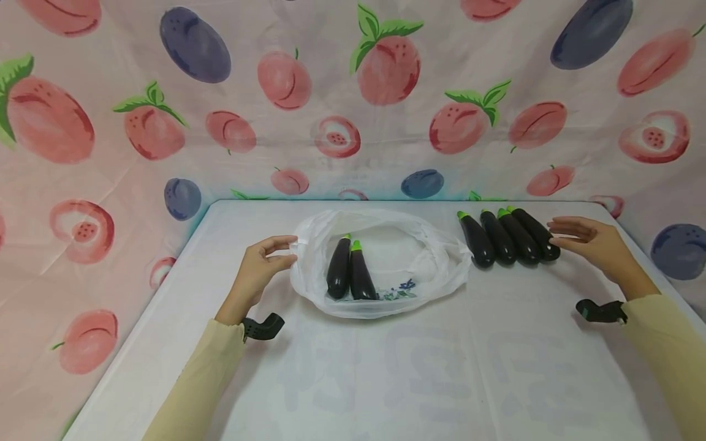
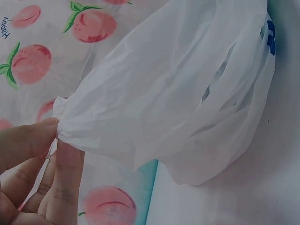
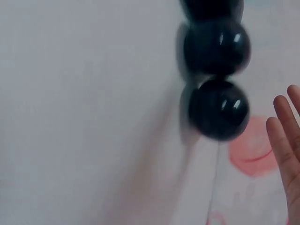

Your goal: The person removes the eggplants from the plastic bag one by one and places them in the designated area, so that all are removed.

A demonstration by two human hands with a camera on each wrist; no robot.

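My left hand (image 1: 259,269) pinches the left edge of a white plastic bag (image 1: 380,310), whose mouth gapes wide. Between thumb and fingers, the bag's edge (image 2: 63,124) is gathered in the left wrist view. Two dark eggplants with green tips, one on the left (image 1: 338,269) and one beside it (image 1: 361,275), lie inside the bag. To its right, several more eggplants (image 1: 499,239) lie side by side in a row. My right hand (image 1: 592,242) is beside the rightmost eggplant (image 1: 532,233), its fingers extended; in the right wrist view the fingers (image 3: 283,140) stand apart from the eggplants.
Everything lies on a white-covered table (image 1: 386,380). A fruit-print cloth (image 1: 331,79) hangs behind the table and along its sides. A dark wrist device (image 1: 265,327) sits at the left cuff, and another device (image 1: 600,311) at the right cuff.
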